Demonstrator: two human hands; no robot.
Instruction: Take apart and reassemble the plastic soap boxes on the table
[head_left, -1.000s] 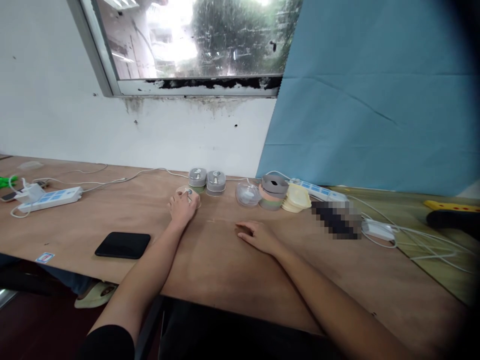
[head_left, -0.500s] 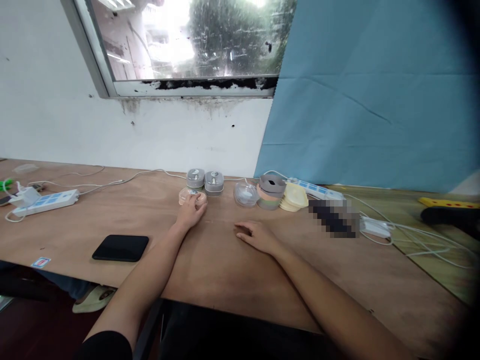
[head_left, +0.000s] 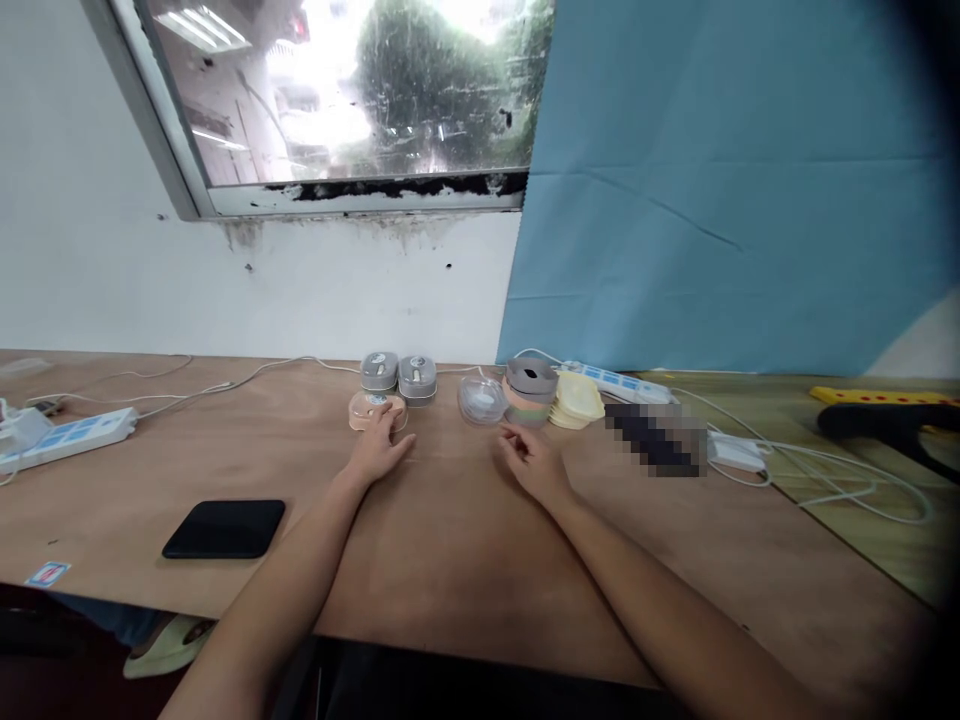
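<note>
By the left hand, a peach box lies, long axis sideways.

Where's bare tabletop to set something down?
Open tabletop lies between the left hand and right hand, and between the black phone and the leftmost power strip. Crowded: along the wall, from the peach box to the yellow stack.

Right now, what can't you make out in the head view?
All in the head view:
Peach container: near side partly covered by the left hand.
Grey containers: lid markings too small to read.
Left power strip: cut off by the left edge.
Dark object: masked by pixelation.
</note>
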